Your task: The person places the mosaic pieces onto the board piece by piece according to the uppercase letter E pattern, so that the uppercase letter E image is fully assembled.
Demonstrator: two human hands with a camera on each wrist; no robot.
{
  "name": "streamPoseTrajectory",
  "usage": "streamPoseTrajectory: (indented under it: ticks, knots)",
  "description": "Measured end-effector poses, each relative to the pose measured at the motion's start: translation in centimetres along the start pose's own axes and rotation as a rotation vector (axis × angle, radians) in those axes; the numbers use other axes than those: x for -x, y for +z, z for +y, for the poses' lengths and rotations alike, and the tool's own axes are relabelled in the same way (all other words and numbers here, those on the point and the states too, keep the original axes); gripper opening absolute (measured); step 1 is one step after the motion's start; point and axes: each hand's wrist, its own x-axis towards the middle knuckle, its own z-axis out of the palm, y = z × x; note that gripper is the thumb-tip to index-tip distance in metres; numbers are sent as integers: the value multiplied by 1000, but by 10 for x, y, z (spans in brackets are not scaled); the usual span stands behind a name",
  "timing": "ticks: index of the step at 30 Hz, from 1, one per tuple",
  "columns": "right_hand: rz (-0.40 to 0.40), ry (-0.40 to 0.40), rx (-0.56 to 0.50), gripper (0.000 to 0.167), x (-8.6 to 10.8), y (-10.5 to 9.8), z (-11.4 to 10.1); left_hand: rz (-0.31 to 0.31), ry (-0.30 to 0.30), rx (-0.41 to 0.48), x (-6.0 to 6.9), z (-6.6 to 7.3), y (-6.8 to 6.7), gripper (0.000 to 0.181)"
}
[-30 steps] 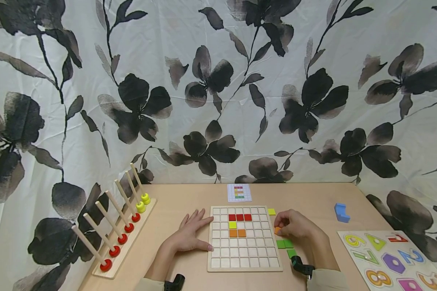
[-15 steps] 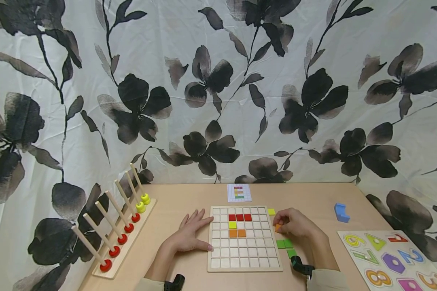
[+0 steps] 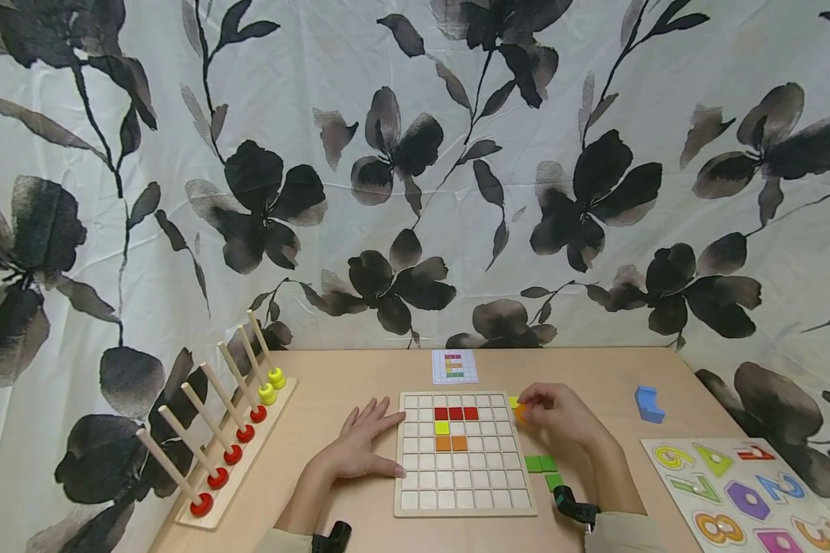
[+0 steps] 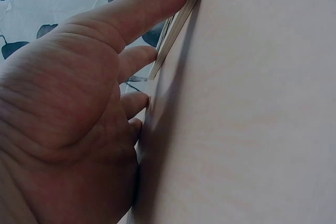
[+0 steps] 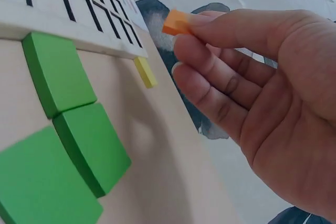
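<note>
My R hand (image 3: 562, 413) pinches an orange tile (image 5: 176, 23) betw. thumb & index fingertips, other fingers curled beneath. One end sticks out; my grip hides the rest, and from the head cam it's just a sliver. Tile's off the worktop (image 3: 567, 369), by the board's upper R edge, near a loose yellow tile (image 5: 146, 72) lying alongside.

My L hand (image 3: 361, 444): fingers spread, thumb & index at the L edge of the board (image 3: 465, 513). L wrist cam: thumb tip cut off up top, board only a thin strip, other fingertips part-hidden.

On the board: 3 red tiles (image 3: 456, 413) in a row, 1 yellow below the leftmost, then 2 orange tiles (image 3: 451, 443) under that. R of board, green tiles (image 5: 76, 150), 3 in R wrist view, one cut off lower L.

Further out: small pattern card (image 3: 455, 367) behind the board, print too small for detail; peg rack w/ rings (image 3: 287, 394) far L; blue block (image 3: 650, 405) to R; number sheet (image 3: 712, 504) nearer me, cut off at bottom. Floral cloth (image 3: 512, 261) at back.
</note>
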Motion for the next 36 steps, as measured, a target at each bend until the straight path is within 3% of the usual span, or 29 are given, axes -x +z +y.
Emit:
streamPoseTrajectory:
  ticks: [12, 18, 36]
  knots:
    - [-18, -50, -120, 25, -4, 6, -14, -3, -3, 9, 0, 0, -1, 99]
    - [-22, -70, -92, 22, -8, 15, -19, 0, -3, 12, 0, 1, -1, 98]
    - [-70, -6, -83, 18, -13, 39, -35, 4, 6, 28, 0, -1, 0, 98]
